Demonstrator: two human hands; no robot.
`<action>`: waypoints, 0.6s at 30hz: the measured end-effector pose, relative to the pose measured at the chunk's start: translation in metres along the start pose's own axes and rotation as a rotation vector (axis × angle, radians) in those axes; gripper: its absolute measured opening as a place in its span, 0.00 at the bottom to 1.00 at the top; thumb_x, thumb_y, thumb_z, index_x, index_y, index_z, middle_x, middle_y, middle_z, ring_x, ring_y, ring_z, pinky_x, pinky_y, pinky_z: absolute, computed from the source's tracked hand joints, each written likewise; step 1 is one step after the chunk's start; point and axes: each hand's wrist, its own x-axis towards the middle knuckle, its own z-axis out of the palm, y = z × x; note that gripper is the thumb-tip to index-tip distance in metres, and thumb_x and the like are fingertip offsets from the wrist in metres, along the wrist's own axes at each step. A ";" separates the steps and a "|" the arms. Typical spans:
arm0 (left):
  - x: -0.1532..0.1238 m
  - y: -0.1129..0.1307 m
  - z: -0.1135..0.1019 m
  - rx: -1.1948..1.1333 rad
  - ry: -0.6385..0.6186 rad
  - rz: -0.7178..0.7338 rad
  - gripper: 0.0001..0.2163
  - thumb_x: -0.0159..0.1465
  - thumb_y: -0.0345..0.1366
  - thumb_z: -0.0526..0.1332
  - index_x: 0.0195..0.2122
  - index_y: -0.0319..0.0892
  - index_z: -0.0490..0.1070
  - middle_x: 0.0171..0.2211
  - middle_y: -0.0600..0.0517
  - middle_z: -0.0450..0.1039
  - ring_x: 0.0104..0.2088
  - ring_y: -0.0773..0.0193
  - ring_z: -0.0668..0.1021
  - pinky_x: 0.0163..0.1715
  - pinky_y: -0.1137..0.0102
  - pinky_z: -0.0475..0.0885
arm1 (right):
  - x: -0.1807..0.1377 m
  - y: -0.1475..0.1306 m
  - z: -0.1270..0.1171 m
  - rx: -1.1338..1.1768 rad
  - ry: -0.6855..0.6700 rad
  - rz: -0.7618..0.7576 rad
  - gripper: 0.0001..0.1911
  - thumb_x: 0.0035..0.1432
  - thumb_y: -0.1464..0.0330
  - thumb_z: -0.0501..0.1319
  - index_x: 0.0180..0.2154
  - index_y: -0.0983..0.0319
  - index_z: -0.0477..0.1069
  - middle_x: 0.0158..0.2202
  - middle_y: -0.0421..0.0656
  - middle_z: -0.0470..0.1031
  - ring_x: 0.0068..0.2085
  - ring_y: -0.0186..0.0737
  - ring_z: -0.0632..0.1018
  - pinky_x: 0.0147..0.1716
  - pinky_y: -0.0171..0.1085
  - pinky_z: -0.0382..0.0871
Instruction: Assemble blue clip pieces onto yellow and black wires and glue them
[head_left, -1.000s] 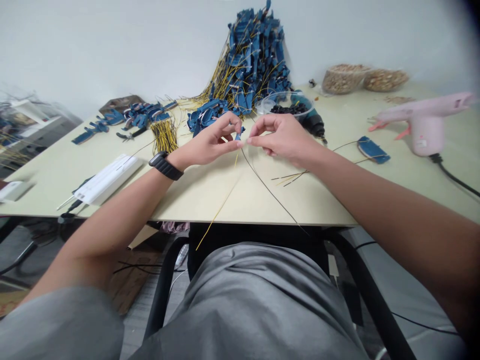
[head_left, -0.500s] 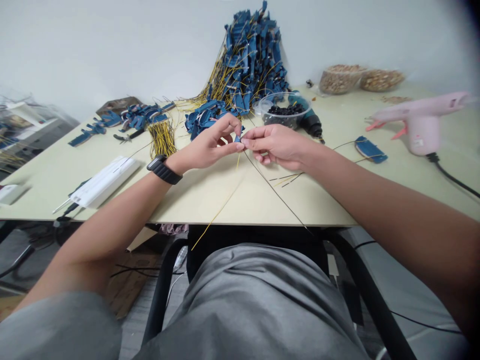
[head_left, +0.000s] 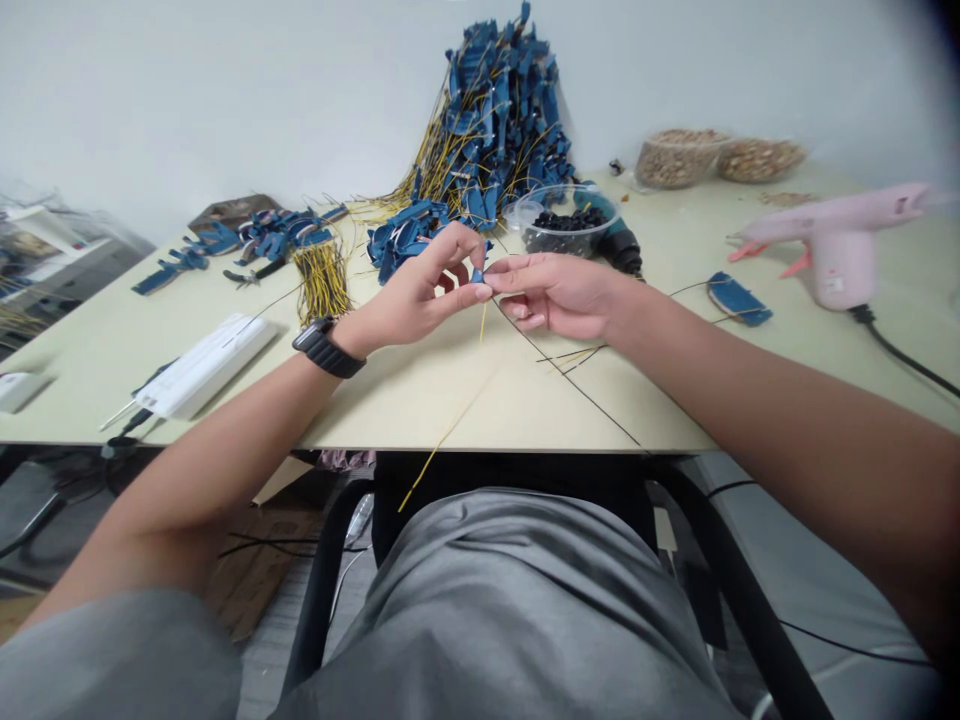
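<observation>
Above the middle of the table, my left hand pinches a small blue piece between thumb and index finger. My right hand meets it there, its thumb and forefinger pressed together at the piece's right edge; the fingers hide just what it grips. From this spot a yellow wire hangs down past the table's front edge. A thin black wire slants down to the right. Just behind my hands lies a bunch of blue pieces.
At the back rises a tall pile of blue pieces with yellow and black wires. A clear tub of black parts stands before it. Rightward are a wired blue piece and a pink glue gun. Leftward lie pliers and a white power strip.
Both hands stay pinched together at the blue piece. The loose ends of the yellow and black wires have swung slightly to the right. The right hand's lower fingers have curled a little.
</observation>
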 end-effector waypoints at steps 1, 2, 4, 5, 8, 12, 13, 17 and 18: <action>0.000 0.001 0.001 0.015 0.005 0.004 0.31 0.83 0.78 0.69 0.66 0.59 0.76 0.57 0.46 0.77 0.47 0.53 0.87 0.37 0.61 0.81 | 0.000 -0.001 -0.001 0.004 -0.010 0.000 0.14 0.71 0.81 0.80 0.39 0.64 0.78 0.36 0.38 0.72 0.29 0.28 0.65 0.23 0.28 0.53; 0.000 0.002 0.002 0.026 0.008 0.001 0.31 0.83 0.79 0.69 0.65 0.58 0.76 0.57 0.46 0.78 0.47 0.54 0.87 0.38 0.60 0.82 | 0.000 -0.001 -0.001 0.007 -0.019 0.002 0.14 0.72 0.80 0.79 0.39 0.64 0.78 0.36 0.38 0.72 0.29 0.28 0.64 0.23 0.28 0.52; 0.000 0.002 0.004 0.034 0.021 -0.008 0.32 0.82 0.80 0.69 0.64 0.57 0.76 0.57 0.46 0.78 0.45 0.55 0.84 0.39 0.59 0.83 | 0.000 -0.001 -0.003 0.006 -0.033 0.000 0.13 0.74 0.79 0.78 0.39 0.63 0.78 0.36 0.38 0.72 0.30 0.28 0.64 0.23 0.28 0.52; -0.001 0.001 0.005 0.033 0.030 -0.008 0.33 0.82 0.80 0.69 0.64 0.57 0.76 0.57 0.45 0.79 0.45 0.55 0.83 0.40 0.59 0.83 | 0.000 -0.001 -0.003 0.004 -0.037 -0.005 0.13 0.75 0.79 0.78 0.39 0.63 0.78 0.36 0.38 0.72 0.30 0.28 0.64 0.23 0.28 0.53; -0.002 -0.003 0.007 0.035 0.064 0.007 0.32 0.82 0.79 0.69 0.65 0.57 0.76 0.57 0.45 0.80 0.43 0.56 0.82 0.37 0.59 0.80 | 0.001 0.001 -0.004 0.005 -0.034 -0.028 0.13 0.77 0.78 0.78 0.40 0.64 0.79 0.35 0.37 0.72 0.30 0.29 0.65 0.23 0.28 0.53; -0.004 -0.007 0.008 0.060 0.101 -0.005 0.32 0.82 0.79 0.69 0.66 0.57 0.76 0.57 0.44 0.79 0.42 0.55 0.81 0.36 0.60 0.79 | 0.002 0.003 -0.004 0.016 -0.030 -0.042 0.16 0.78 0.77 0.81 0.39 0.62 0.78 0.35 0.37 0.72 0.30 0.28 0.65 0.22 0.28 0.52; -0.005 -0.008 0.008 0.061 0.101 -0.002 0.32 0.82 0.78 0.70 0.66 0.57 0.76 0.57 0.44 0.80 0.42 0.56 0.81 0.36 0.60 0.79 | 0.002 0.004 -0.004 0.020 -0.026 -0.041 0.16 0.78 0.77 0.81 0.39 0.62 0.78 0.35 0.37 0.73 0.29 0.28 0.65 0.22 0.28 0.52; -0.004 -0.010 0.008 0.050 0.095 0.038 0.30 0.83 0.76 0.71 0.66 0.57 0.77 0.57 0.45 0.80 0.43 0.56 0.82 0.37 0.61 0.81 | 0.003 0.004 -0.002 0.039 -0.003 -0.030 0.16 0.78 0.78 0.81 0.40 0.62 0.79 0.35 0.37 0.74 0.29 0.28 0.66 0.21 0.27 0.54; -0.004 -0.010 0.008 0.048 0.099 0.044 0.30 0.84 0.76 0.70 0.66 0.56 0.77 0.57 0.45 0.80 0.43 0.56 0.82 0.38 0.61 0.81 | 0.003 0.004 -0.002 0.045 0.002 -0.027 0.16 0.78 0.78 0.81 0.40 0.62 0.79 0.35 0.37 0.74 0.29 0.28 0.66 0.21 0.27 0.54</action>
